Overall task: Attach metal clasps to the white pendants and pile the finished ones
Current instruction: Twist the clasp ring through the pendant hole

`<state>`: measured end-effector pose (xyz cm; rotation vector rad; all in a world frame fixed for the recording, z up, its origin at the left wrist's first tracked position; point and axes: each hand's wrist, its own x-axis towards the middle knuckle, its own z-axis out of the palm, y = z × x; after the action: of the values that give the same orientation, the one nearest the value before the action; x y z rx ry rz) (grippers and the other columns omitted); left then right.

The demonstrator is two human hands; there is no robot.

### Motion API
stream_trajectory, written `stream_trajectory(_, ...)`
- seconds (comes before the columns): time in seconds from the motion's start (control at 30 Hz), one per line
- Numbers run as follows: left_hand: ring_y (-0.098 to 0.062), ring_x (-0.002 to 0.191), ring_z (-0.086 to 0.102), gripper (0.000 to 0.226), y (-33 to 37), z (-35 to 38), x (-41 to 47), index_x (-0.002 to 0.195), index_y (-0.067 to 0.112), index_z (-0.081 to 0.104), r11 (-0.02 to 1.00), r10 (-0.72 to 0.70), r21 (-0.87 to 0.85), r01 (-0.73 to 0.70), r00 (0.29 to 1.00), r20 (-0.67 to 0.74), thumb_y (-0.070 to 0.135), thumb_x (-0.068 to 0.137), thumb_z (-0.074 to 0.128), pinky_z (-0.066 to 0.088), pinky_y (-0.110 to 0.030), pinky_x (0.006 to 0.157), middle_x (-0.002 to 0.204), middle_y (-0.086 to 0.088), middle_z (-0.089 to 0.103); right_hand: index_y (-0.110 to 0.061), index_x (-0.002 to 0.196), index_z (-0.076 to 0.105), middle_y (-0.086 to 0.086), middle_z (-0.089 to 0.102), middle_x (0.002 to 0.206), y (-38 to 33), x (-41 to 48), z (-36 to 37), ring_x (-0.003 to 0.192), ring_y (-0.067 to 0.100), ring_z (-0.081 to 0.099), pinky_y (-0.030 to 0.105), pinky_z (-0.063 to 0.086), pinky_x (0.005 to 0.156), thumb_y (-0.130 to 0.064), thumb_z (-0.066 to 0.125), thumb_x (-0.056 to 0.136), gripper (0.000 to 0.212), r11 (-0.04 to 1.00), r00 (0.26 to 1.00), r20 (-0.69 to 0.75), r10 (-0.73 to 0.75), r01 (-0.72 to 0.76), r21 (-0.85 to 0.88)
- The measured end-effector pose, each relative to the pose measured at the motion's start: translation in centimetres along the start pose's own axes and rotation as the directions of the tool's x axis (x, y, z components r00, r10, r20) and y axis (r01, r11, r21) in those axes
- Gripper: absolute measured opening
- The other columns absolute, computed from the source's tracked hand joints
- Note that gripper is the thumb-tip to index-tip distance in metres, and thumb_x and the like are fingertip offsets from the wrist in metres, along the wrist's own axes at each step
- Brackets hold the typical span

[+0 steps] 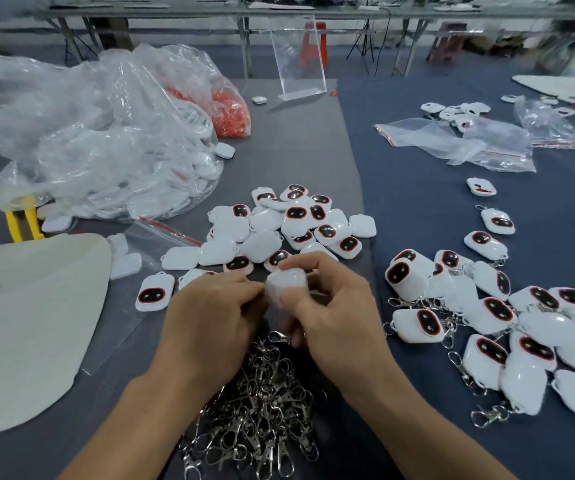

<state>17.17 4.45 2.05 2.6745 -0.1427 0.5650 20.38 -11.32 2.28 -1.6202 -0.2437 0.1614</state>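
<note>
White plastic pendant (285, 284), rounded and blurred, sits between both hands above the middle of the grey mat (314, 150). The left hand (210, 313) has its fingers curled in, with the tips pinching the pendant's left edge. The right hand (334, 306) grips it from the other side with thumb and fingers. One silver metal clasp (280, 337) shows just under the right hand; whether a finger holds it cannot be told.

Below the wrists lies a tangled heap of silver clasps (265, 393). Just beyond the hands is a loose pile of white pendants with dark red-rimmed faces (289, 226), none showing a clasp. To the right, on the dark blue cloth (435, 209), a second pile of pendants with clasps attached (521, 334) spreads toward the frame edge.

A large crumpled clear plastic bag of white parts (106, 150) fills the far left, with a bag of orange pieces (232, 114) behind it. A clear acrylic stand (300, 60) stands upright at the mat's far end. Small clear zip bags (459, 140) lie on the far right, and a cream sheet (29, 323) covers the near left.
</note>
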Motion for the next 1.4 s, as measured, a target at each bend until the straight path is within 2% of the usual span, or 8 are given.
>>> stream_trajectory(0.3, 0.006, 0.052, 0.053, 0.014, 1.5, 0.6, 0.3, 0.075, 0.030, 0.083, 0.506, -0.332, -0.822, 0.263, 0.938, 0.096, 0.017, 0.077, 0.076, 0.042, -0.008, 0.054, 0.060, 0.015, 0.067, -0.013, 0.094, 0.078, 0.011, 0.064, 0.069, -0.5, 1.1, -1.6, 0.048, 0.015, 0.055, 0.022, 0.038, 0.040, 0.004, 0.055, 0.095, 0.029, 0.741, 0.933, 0.236, 0.270, -0.358, 0.568)
stream_trajectory(0.5, -0.007, 0.064, 0.053, 0.013, 0.3, 0.6, -0.1, 0.072, 0.019, 0.074, 0.977, -0.062, -0.206, 0.055, 0.998, -0.028, 0.022, 0.082, 0.068, 0.042, -0.025, 0.062, 0.064, 0.008, 0.057, -0.025, 0.101, 0.075, -0.010, 0.066, 0.069, 0.5, 0.3, -0.9, 0.052, 0.005, 0.055, 0.021, 0.045, 0.048, -0.001, 0.061, 0.095, 0.028, 0.996, 0.996, -0.025, -0.088, 0.088, -0.008)
stream_trajectory(0.6, -0.024, 0.071, 0.057, 0.010, -0.1, 0.6, -0.2, 0.079, 0.010, 0.073, 0.997, 0.073, 0.020, -0.074, 0.996, 0.045, 0.015, 0.085, 0.067, 0.046, -0.038, 0.066, 0.074, 0.002, 0.062, -0.031, 0.113, 0.072, -0.021, 0.068, 0.088, 0.9, -0.7, -0.1, 0.079, -0.002, 0.064, 0.011, 0.048, 0.071, -0.010, 0.064, 0.098, 0.027, 0.822, 0.906, 0.037, -0.422, 0.399, -0.406)
stream_trajectory(0.77, -0.003, 0.069, 0.061, 0.010, 0.3, 0.7, 0.1, 0.082, 0.030, 0.079, 0.890, -0.195, -0.428, 0.156, 0.980, -0.048, 0.029, 0.083, 0.069, 0.043, -0.016, 0.064, 0.072, 0.014, 0.069, -0.026, 0.100, 0.074, 0.002, 0.067, 0.068, -0.4, 0.5, -0.7, 0.051, 0.016, 0.054, 0.026, 0.043, 0.045, 0.002, 0.056, 0.097, 0.033, 0.993, 0.998, -0.058, -0.007, 0.013, 0.114)
stream_trajectory(0.93, 0.001, 0.056, 0.050, 0.013, 0.8, 0.9, 0.5, 0.082, 0.033, 0.081, 0.598, -0.267, -0.751, 0.280, 0.953, 0.143, 0.029, 0.084, 0.069, 0.042, -0.015, 0.057, 0.060, 0.015, 0.062, -0.011, 0.097, 0.077, 0.011, 0.064, 0.067, -0.8, 0.9, -1.1, 0.045, 0.015, 0.051, 0.022, 0.035, 0.037, 0.002, 0.054, 0.098, 0.027, 0.758, 0.945, 0.125, 0.302, -0.318, 0.569)
stream_trajectory(1.07, -0.008, 0.063, 0.056, 0.016, 0.8, 0.7, 0.3, 0.075, 0.022, 0.079, 0.825, -0.176, -0.543, 0.154, 0.984, 0.011, 0.027, 0.085, 0.068, 0.042, -0.019, 0.060, 0.065, 0.005, 0.063, -0.014, 0.097, 0.076, 0.006, 0.066, 0.067, -0.4, 0.7, -0.8, 0.044, 0.014, 0.051, 0.022, 0.037, 0.037, 0.001, 0.053, 0.099, 0.027, 0.809, 0.964, 0.078, 0.254, -0.256, 0.528)
stream_trajectory(1.27, -0.026, 0.070, 0.057, 0.015, 0.2, 0.6, 0.4, 0.070, 0.010, 0.068, 0.994, 0.107, 0.024, -0.111, 0.987, 0.119, 0.016, 0.081, 0.060, 0.046, -0.042, 0.067, 0.072, -0.003, 0.061, -0.032, 0.107, 0.071, -0.018, 0.066, 0.078, 0.7, -0.8, 0.4, 0.066, 0.002, 0.062, 0.008, 0.044, 0.060, -0.008, 0.067, 0.094, 0.028, 0.882, 0.947, 0.025, -0.322, 0.309, -0.356)
stream_trajectory(1.4, -0.017, 0.067, 0.056, 0.018, 0.8, 0.8, 0.0, 0.075, 0.015, 0.075, 0.994, -0.035, -0.108, 0.027, 0.997, -0.075, 0.025, 0.084, 0.064, 0.043, -0.032, 0.066, 0.068, 0.004, 0.062, -0.025, 0.101, 0.071, 0.000, 0.067, 0.067, 0.0, 0.4, -0.2, 0.050, 0.013, 0.057, 0.024, 0.044, 0.043, -0.003, 0.058, 0.097, 0.026, 0.994, 0.997, -0.081, 0.004, 0.004, 0.109)
